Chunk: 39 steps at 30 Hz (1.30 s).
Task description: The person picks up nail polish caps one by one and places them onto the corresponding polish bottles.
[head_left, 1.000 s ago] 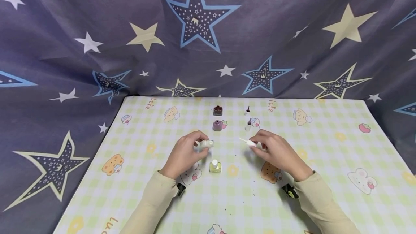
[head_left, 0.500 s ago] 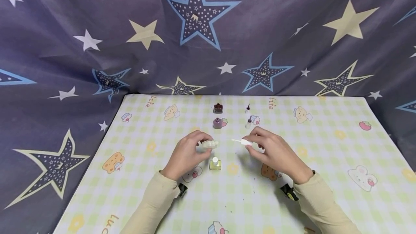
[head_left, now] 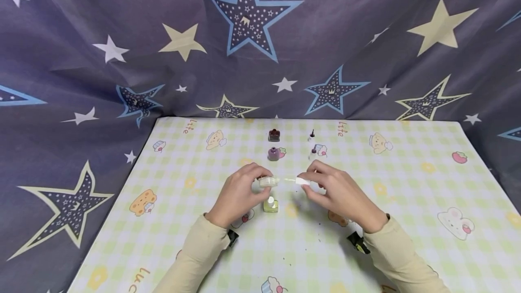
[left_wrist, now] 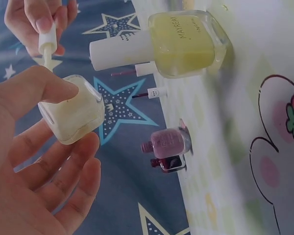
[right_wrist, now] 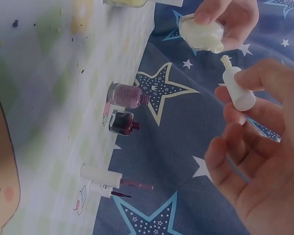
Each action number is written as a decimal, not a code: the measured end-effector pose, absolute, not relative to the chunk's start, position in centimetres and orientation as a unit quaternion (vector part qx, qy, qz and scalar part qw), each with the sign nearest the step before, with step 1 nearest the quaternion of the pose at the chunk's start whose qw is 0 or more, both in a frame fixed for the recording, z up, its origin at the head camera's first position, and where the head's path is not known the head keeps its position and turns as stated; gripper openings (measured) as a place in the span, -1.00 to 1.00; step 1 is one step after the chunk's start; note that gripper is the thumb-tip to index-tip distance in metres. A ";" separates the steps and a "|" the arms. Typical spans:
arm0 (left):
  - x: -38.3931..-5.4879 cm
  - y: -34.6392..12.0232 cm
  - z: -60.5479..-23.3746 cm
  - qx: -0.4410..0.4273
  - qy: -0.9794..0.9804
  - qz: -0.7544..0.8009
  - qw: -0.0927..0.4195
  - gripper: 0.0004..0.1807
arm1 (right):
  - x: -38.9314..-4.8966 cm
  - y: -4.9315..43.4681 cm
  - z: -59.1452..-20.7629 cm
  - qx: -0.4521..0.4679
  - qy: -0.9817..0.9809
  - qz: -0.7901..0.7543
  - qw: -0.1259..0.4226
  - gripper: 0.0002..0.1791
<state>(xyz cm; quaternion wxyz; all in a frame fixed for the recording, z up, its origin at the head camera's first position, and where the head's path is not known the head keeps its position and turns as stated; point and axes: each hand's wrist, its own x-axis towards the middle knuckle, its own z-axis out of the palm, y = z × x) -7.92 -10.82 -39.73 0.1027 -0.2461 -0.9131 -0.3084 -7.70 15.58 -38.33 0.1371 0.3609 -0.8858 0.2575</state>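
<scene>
My left hand (head_left: 240, 193) pinches a bottle of creamy white nail polish (left_wrist: 76, 111) between thumb and fingers. The bottle is tipped on its side above the table, its open neck toward the right. A white brush cap (right_wrist: 239, 90) is pinched in my right hand (head_left: 338, 191), with its brush pointing left at the neck. In the head view a small gap separates brush and neck. Just below the left hand stands a capped yellow nail polish bottle (head_left: 271, 205), upright.
Behind my hands stand an uncapped purple polish bottle (head_left: 274, 153) and an uncapped dark red one (head_left: 274, 135). Right of them, two white brush caps (head_left: 313, 153) stand with their brushes up. Dark specks dot the checked tablecloth (head_left: 301, 257). A star-patterned curtain (head_left: 252, 80) hangs behind the table.
The right hand has brought the brush cap left, toward the bottle. The left hand has shifted slightly right with the bottle, so neck and brush are much closer.
</scene>
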 end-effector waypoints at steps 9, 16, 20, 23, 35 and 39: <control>-7.9 -10.6 -39.7 -0.258 -0.915 -0.294 0.105 -0.74 | -7.7 15.0 -38.2 0.362 -0.888 0.253 0.128 -0.83; -7.9 -10.5 -39.7 -0.265 -0.912 -0.290 0.116 -0.74 | -7.7 14.8 -38.2 0.364 -0.888 0.253 0.124 -0.83; -7.9 -10.5 -39.8 -0.268 -0.911 -0.289 0.118 -0.73 | -7.7 14.7 -38.2 0.366 -0.887 0.254 0.125 -0.83; -7.9 -10.5 -39.8 -0.269 -0.913 -0.286 0.116 -0.74 | -7.7 14.6 -38.2 0.369 -0.885 0.255 0.126 -0.83; -7.8 -10.4 -39.9 -0.270 -0.914 -0.278 0.119 -0.73 | -7.9 14.3 -38.3 0.374 -0.884 0.253 0.118 -0.85; -7.8 -10.3 -39.9 -0.274 -0.912 -0.278 0.123 -0.74 | -7.9 14.3 -38.3 0.375 -0.884 0.255 0.110 -0.86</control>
